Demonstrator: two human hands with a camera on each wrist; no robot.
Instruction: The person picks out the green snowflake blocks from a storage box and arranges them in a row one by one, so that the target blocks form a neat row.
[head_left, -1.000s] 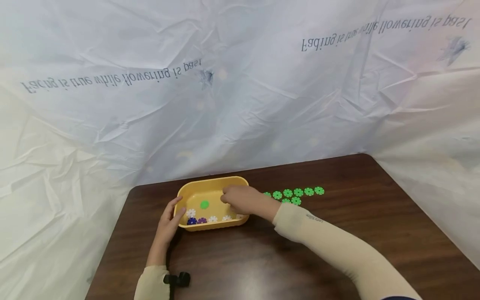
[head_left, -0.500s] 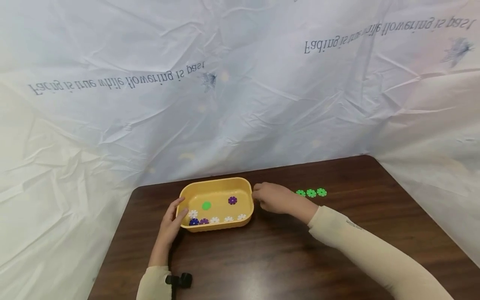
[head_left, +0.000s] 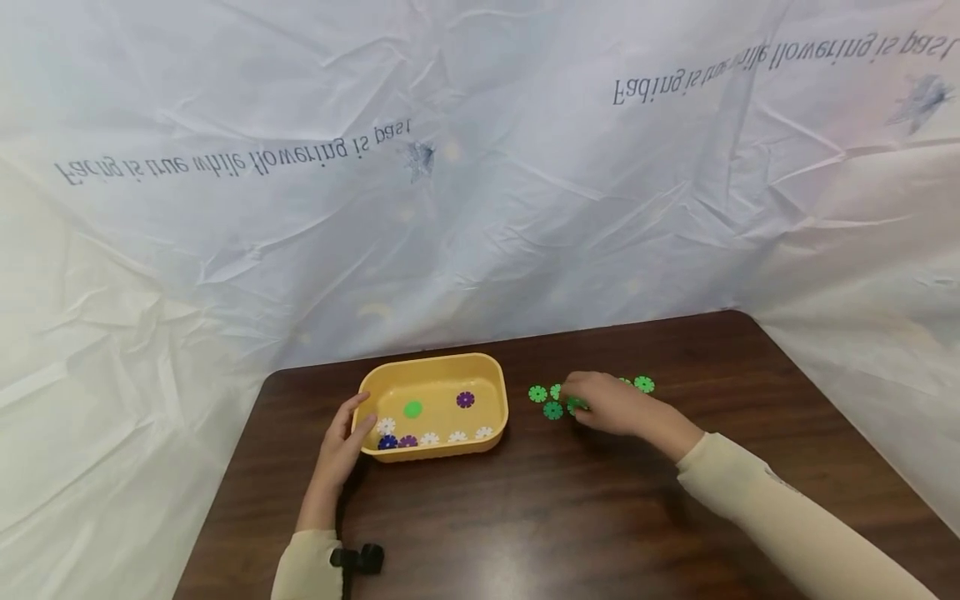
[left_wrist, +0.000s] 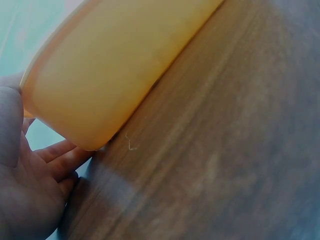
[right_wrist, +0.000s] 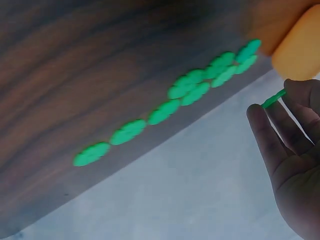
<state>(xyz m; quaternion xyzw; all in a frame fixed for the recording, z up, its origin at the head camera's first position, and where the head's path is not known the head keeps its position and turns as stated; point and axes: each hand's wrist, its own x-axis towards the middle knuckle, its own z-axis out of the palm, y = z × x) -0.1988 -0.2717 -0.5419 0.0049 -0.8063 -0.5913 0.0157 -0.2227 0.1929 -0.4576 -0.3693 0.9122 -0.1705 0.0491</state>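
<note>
At the left end of a yellow plastic basin (head_left: 431, 450), my left hand (head_left: 341, 450) holds the wall. In the left wrist view the thumb (left_wrist: 10, 125) lies at the rim, with the other fingers (left_wrist: 65, 157) spread by the outer wall. My right hand (head_left: 611, 404) hovers over green flower-shaped discs to the basin's right. The right wrist view shows it pinching a green disc (right_wrist: 274, 98) between thumb and finger. Below it, green flower discs (right_wrist: 128, 131) lie in a long row, with a shorter row alongside; the hand partly hides them in the head view.
Inside the basin lie a round green piece (head_left: 413, 409), a purple flower disc (head_left: 465, 400), a dark blue one (head_left: 387, 442) and several white ones (head_left: 429, 438). A brown wooden table (head_left: 480, 517) carries everything. White printed sheeting (head_left: 480, 208) hangs behind its far edge.
My right hand has left the basin and moved right, over the green discs. A purple disc that it covered now shows. My left hand has stayed on the basin.
</note>
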